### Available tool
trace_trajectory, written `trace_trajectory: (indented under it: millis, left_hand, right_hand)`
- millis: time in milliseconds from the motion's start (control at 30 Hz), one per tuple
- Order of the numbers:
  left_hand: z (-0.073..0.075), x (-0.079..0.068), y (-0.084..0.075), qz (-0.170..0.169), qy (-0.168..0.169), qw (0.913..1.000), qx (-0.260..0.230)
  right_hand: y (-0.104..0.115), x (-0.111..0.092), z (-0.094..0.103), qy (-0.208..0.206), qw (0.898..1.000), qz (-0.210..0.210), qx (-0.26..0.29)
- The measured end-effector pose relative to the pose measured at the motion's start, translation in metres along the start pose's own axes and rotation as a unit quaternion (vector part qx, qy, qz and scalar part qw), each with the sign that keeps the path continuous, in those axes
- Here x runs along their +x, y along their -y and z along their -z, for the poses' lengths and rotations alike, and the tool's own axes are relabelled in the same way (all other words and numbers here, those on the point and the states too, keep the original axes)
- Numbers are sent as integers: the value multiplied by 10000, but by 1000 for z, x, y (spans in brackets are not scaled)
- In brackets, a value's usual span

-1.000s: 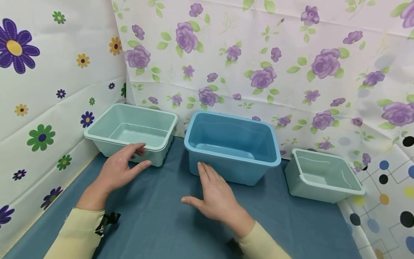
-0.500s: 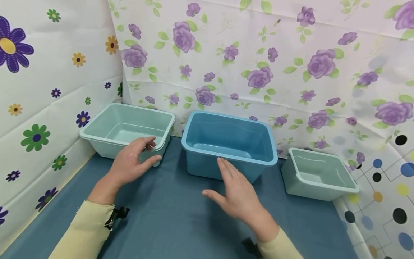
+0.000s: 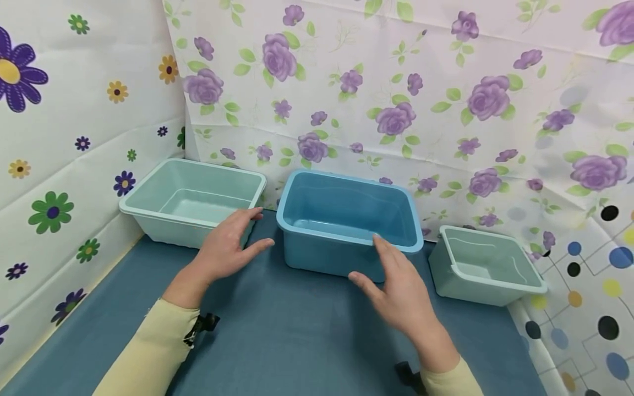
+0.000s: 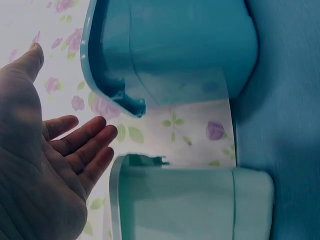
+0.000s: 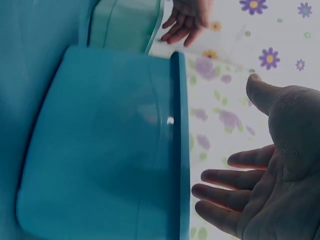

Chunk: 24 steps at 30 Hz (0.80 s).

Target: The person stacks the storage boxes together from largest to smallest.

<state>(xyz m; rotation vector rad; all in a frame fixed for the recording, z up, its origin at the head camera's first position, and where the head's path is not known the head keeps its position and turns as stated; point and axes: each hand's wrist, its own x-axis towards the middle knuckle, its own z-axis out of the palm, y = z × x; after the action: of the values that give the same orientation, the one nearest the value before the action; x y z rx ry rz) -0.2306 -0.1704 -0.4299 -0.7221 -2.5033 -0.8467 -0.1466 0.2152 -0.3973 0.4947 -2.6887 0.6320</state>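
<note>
A blue plastic basin (image 3: 327,256) stands in the middle, against the flowered backdrop. My right hand (image 3: 403,294) hovers before its front right side, fingers extended and thumb spread, holding nothing. In the right wrist view, the fingers of that hand (image 5: 240,190) are apart from the basin's rim. My left hand (image 3: 223,250) is held over the front right corner of a pale green basin (image 3: 168,228), its fingers relaxed and holding nothing. The left wrist view shows the left hand (image 4: 55,145) palm-side, apart from both basins.
A smaller pale green bin (image 3: 470,286) stands at the right. All three containers are on a blue-covered table (image 3: 297,341). Patterned sheets hang behind, with a flowered side sheet (image 3: 99,176) at the left and a dotted one (image 3: 584,308) at the right.
Both hands have moved to the right, the right hand along the blue basin's front. The head view has shifted slightly. The containers stand where they were.
</note>
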Motion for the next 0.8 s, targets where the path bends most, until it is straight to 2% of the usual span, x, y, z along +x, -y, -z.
trace_trajectory:
  millis: [200,400,633,800]
  left_hand:
    - [-8,11,-10,252,243,9993,-94]
    - [-16,21,-17,554,554,9966,-240]
    - [-22,30,-21,838,553,9937,-498]
    - [-29,39,-24,1042,453,9871,-1127]
  right_hand:
    - [-29,2,6,-327,9994,-1,-89]
    - [-51,6,9,-263,9991,-325,-102]
    - [-70,17,12,10,9967,-784,195]
    - [-84,31,14,103,9931,-1058,493]
